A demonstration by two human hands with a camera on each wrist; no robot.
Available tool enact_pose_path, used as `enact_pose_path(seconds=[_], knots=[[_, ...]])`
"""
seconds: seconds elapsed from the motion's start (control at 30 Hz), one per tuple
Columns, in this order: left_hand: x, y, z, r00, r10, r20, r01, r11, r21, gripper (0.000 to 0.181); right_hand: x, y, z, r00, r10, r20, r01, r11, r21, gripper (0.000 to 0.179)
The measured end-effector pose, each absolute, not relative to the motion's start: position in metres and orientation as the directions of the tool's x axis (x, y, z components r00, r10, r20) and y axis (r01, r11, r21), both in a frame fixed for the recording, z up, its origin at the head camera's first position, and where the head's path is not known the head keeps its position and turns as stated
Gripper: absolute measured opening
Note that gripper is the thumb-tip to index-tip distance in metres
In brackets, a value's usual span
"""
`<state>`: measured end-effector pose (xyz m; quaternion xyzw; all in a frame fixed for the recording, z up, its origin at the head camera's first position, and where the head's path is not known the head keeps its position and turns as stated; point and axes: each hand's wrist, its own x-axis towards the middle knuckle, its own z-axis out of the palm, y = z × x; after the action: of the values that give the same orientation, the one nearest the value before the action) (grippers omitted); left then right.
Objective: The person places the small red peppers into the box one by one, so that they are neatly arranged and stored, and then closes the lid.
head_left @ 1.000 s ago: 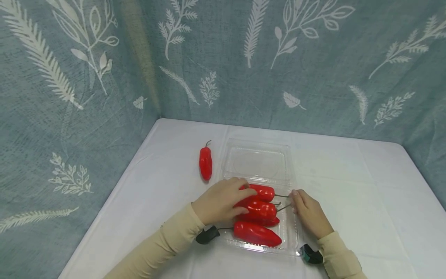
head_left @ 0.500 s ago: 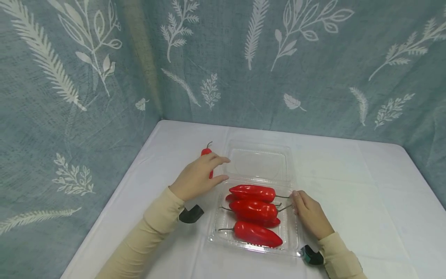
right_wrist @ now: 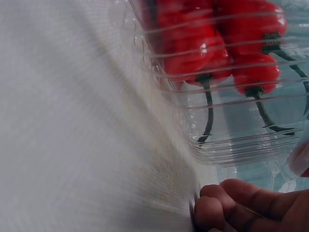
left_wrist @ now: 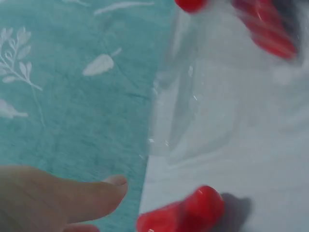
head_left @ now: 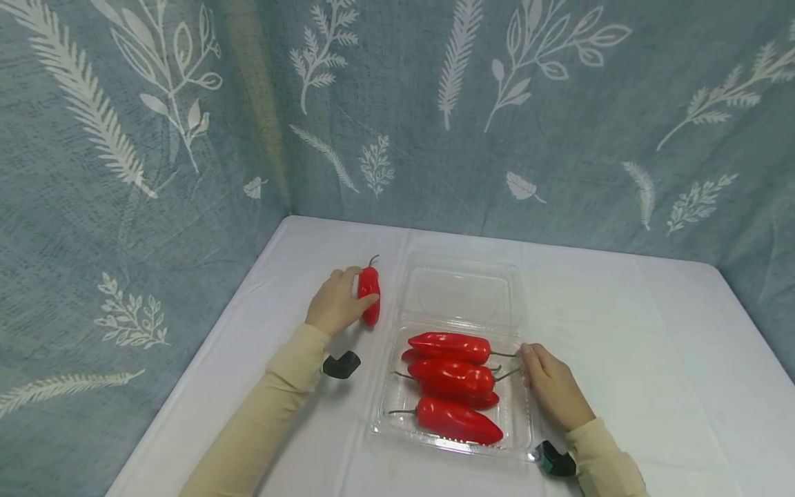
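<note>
A loose red pepper (head_left: 369,290) with a thin curved stem lies on the white table, left of a clear plastic clamshell box (head_left: 388,414). My left hand (head_left: 337,301) is at this pepper's left side, its thumb reaching over the pepper in the head view. In the left wrist view the thumb (left_wrist: 94,197) shows spread above the pepper (left_wrist: 181,215). Several long red peppers (head_left: 456,376) lie in the box's base, some stacked. My right hand (head_left: 555,383) holds the box's right rim near the hinge, thumb on top and fingers curled below.
The box's transparent lid (head_left: 459,290) lies folded back flat behind the base. Dark wrist devices (head_left: 341,364) hang by both wrists. A blue-green leaf-patterned curtain (head_left: 404,117) borders the table (head_left: 621,331) at the back and left.
My left hand has left the peppers in the box and moved up and left to the loose pepper. My right hand has stayed at the box's rim.
</note>
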<state>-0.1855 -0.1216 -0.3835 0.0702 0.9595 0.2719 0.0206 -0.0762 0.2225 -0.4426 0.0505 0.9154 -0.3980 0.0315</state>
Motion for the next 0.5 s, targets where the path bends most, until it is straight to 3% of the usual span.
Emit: enact_pose_path(seconds=[0.27, 0.5], knots=[[-0.207, -0.124, -0.402, -0.986, 0.075, -0.146, -0.025, 0.808, 0.588, 0.07, -0.076, 0.222, -0.443, -0.994, 0.068, -0.091, 0.113, 0.688, -0.717, 0.045], [-0.219, -0.114, -0.408, -0.982, 0.055, -0.178, -0.064, 0.798, 0.6, 0.075, -0.076, 0.222, -0.442, -0.994, 0.066, -0.083, 0.105, 0.692, -0.715, 0.045]])
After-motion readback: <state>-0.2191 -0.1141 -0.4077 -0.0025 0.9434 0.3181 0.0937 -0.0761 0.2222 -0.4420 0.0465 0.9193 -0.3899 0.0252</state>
